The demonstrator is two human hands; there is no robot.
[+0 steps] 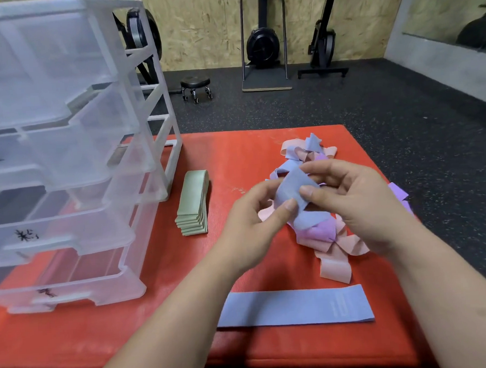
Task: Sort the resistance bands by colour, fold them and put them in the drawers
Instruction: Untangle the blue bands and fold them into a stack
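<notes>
Centrally, a blue band is pinched by the left hand and the right hand, fingers and thumbs curled on it, just above the mixed pile of pink, purple and blue bands. A flat blue band is laid near the lower edge of the red mat. A folded green stack is set beside the clear drawer unit at the left, with open mat between stack and pile.

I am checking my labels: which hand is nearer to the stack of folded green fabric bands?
Left. The left hand is just right of the stack of folded green fabric bands; the right hand is farther right. Both grip a blue fabric band.
</notes>
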